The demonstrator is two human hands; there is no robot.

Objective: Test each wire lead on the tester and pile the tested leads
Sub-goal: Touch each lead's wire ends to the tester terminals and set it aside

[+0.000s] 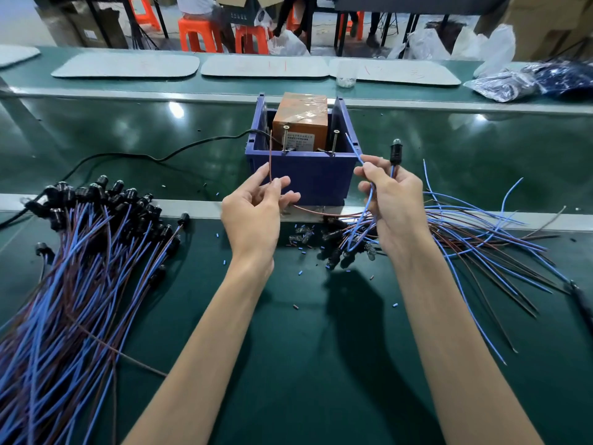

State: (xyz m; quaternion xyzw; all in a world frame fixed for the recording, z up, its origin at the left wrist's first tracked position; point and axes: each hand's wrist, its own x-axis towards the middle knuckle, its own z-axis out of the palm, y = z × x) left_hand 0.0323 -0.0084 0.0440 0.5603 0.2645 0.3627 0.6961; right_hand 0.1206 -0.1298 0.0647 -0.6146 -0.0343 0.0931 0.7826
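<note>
In open blue plastic bin (301,178) on green bench (321,348): tape-wrapped orange-brown box (300,114) behind two upright screws (285,139), label unreadable. Heaped blue-and-brown wire leads (80,258) at left, cut off by frame edge. Raised before bin: left hand (256,210) pinching one lead's brown wire (270,155), right hand (393,200) gripping its blue wire (353,147) below black lamp socket (395,152).

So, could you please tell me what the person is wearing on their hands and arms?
Nothing that shows: the left hand and the right hand are bare, without gloves, rings or finger cots, and the left forearm and right forearm are uncovered to the frame's edge, with no sleeve, watch or wrist strap in view.
</note>
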